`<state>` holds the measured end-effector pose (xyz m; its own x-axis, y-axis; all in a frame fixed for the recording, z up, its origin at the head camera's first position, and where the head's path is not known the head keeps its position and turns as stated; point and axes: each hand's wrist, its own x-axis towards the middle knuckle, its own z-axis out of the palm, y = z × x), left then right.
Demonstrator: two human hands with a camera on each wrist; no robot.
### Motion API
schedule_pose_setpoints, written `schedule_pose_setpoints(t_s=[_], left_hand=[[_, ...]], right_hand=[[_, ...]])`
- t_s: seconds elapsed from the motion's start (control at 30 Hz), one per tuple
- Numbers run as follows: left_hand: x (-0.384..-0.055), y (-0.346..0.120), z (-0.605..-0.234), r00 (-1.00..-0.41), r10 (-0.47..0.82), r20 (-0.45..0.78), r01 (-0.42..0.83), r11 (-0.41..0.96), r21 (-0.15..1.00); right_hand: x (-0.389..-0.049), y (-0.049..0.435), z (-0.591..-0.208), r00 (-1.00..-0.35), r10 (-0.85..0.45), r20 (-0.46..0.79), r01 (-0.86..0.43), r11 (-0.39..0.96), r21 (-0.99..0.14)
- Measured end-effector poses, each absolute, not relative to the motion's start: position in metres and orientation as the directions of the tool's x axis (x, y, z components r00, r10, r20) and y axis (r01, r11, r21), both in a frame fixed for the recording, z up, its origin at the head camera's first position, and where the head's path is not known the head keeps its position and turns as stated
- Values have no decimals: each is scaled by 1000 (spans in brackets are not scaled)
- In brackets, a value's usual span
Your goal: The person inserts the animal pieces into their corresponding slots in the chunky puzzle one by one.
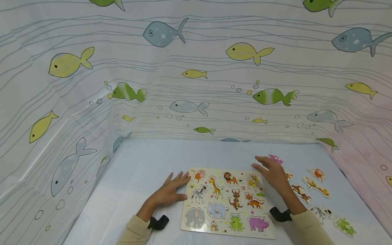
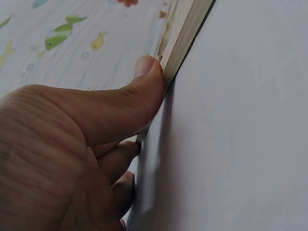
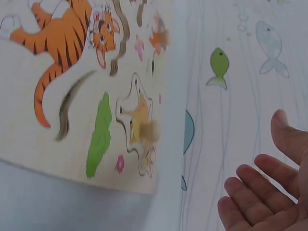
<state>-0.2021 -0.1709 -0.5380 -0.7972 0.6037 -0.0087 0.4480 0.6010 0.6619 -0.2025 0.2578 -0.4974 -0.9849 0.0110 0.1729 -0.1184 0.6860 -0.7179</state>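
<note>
A wooden animal puzzle board (image 1: 208, 200) lies on the table with printed animals across it. My left hand (image 1: 168, 192) rests at the board's left side, fingers spread; its thumb (image 2: 149, 77) touches the board's edge in the left wrist view. Beyond the upper right corner, my right hand (image 1: 274, 175) hovers with nothing in it, fingers (image 3: 255, 197) loosely extended. A yellow deer piece (image 3: 139, 115) with a knob sits in its slot near that corner. The rhino piece (image 1: 217, 211) also lies in the board, its knob showing.
Loose animal pieces lie right of the board: a purple hippo (image 1: 276, 159), a monkey (image 1: 317, 174), a giraffe (image 1: 316, 186), a kangaroo (image 1: 301, 194), a zebra (image 1: 321, 213) and a frog (image 1: 345, 226). A fish-patterned curtain (image 1: 214, 85) surrounds the table.
</note>
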Motion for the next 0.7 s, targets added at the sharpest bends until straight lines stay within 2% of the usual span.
schedule_pose_setpoints(t_s=[0.27, 0.7], left_hand=[[-203, -172, -539, -794, 607, -15, 445, 598, 666], [-202, -172, -539, -796, 605, -18, 441, 600, 668]], right_hand=[[-198, 289, -491, -979, 126, 158, -28, 691, -722], [-193, 322, -499, -965, 256, 55, 132, 659, -740]])
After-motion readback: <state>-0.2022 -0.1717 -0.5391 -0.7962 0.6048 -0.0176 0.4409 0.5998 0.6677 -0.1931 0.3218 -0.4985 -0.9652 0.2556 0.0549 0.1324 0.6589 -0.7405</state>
